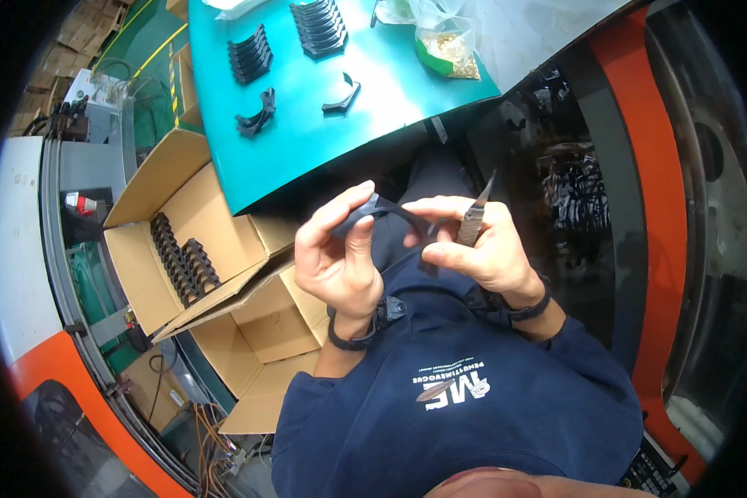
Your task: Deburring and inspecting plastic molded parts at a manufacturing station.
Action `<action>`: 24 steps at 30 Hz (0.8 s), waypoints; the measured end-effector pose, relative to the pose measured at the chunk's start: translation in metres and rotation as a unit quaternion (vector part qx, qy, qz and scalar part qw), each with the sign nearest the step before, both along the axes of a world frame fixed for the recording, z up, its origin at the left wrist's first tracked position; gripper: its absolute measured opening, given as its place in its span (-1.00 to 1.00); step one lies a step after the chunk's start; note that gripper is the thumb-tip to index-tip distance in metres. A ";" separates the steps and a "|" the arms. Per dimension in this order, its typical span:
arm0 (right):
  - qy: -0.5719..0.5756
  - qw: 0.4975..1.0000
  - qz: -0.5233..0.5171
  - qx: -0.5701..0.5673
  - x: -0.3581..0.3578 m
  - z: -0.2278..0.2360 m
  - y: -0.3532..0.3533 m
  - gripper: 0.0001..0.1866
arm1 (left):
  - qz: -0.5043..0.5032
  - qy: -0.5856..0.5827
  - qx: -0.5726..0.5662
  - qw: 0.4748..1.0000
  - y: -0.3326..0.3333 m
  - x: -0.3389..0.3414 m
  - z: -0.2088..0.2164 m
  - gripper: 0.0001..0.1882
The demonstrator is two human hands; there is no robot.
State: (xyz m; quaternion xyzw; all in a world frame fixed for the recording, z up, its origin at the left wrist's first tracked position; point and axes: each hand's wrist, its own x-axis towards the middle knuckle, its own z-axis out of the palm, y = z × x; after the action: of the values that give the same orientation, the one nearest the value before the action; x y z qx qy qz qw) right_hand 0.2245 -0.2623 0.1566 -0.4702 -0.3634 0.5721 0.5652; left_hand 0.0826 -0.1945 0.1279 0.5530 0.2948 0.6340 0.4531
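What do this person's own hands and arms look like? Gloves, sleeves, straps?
No gloves on the left hand or right hand. Left wrist: black wristband with a small black boxy module. Right wrist: matching black strap, dark module. Dark navy fabric sleeves stop short of both bands. No cables visible on either arm.

At the centre, the dark curved piece (383, 205) looks like smooth plastic with a soft sheen; the knife (472, 222) beside it has a metal blade and a rough, wrapped handle. At 12 o'clock, the green tabletop (295, 153) is smooth and glossy. At 1 o'clock sits a shiny, crinkled clear plastic bag (451, 41); at 9, a matt brown cardboard box (228, 209); at 5, a matt navy cloth shirt (523, 407).
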 end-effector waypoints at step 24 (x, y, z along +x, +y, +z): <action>0.159 0.981 -0.114 -0.003 -0.002 0.003 0.004 -0.70 | -0.138 0.030 -0.205 0.968 -0.006 -0.007 0.013 -0.70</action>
State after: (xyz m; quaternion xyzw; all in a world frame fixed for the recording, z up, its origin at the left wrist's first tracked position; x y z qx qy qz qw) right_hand 0.2220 -0.2582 0.1594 -0.4133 -0.2114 0.5722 0.6760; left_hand 0.0753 -0.2008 0.1408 0.5020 0.3527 0.4745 0.6312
